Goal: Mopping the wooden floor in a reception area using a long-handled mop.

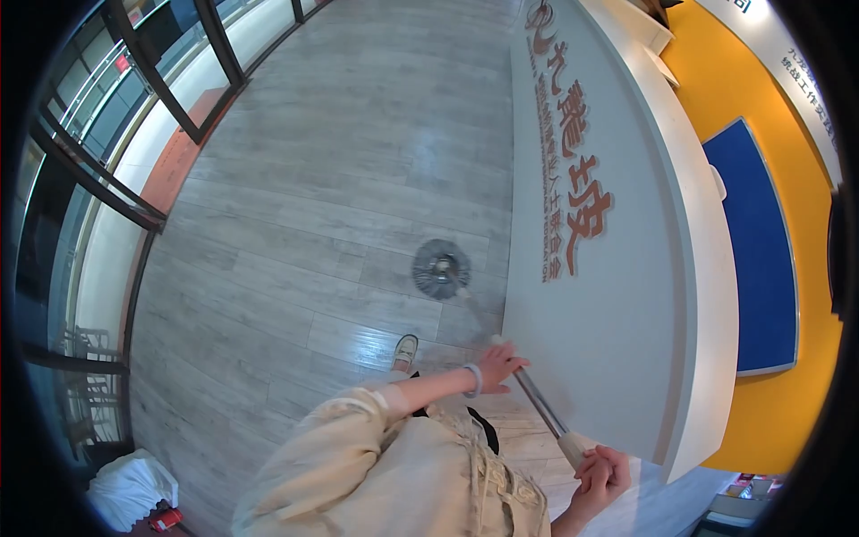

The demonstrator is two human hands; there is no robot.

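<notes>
A round grey mop head (429, 273) rests on the wood-look floor (268, 215), slightly blurred. Its metal handle (541, 403) slants down toward me along the white counter's front. My left hand (497, 365), with a pale band at the wrist, grips the middle of the handle. Lower and to the right, my right hand (601, 474) is closed around the pale grip at the handle's end. One of my shoes (405, 349) shows just below the mop head.
The white counter (599, 340) with red lettering runs along my right, before a yellow wall (778, 421) with a blue board (752, 268). Dark-framed glass panels (67, 268) line the left. A white bag (125, 492) and a red object (165, 519) lie at lower left.
</notes>
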